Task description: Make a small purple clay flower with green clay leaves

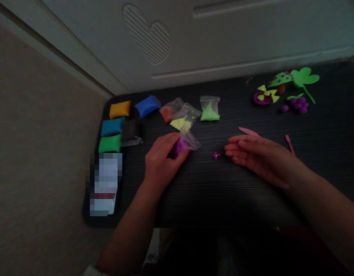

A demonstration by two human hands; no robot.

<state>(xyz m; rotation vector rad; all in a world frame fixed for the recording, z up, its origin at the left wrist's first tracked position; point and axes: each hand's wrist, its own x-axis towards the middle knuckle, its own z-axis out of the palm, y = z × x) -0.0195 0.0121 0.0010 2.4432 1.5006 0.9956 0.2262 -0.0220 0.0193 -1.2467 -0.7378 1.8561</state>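
Observation:
My left hand (165,155) is closed around a clear zip bag of purple modelling clay (181,146), its empty plastic end sticking out to the right. To its right, a tiny purple flower with a yellow centre (216,155) lies on the dark table. My right hand (259,155) hovers beside the flower, palm turned inward. Between its thumb and index finger shows a small bit of purple clay (237,143). Just behind those fingers lies a pink modelling knife (248,131), partly hidden by the hand. Another slim pink tool (290,145) rests farther right.
Bags of light green (209,113), yellow (181,123) and red clay (167,114) lie behind my left hand. Several coloured packets (112,126) and a blurred phone (106,184) are at left. Clay models, including purple grapes (299,104) and a green clover (305,76), stand back right.

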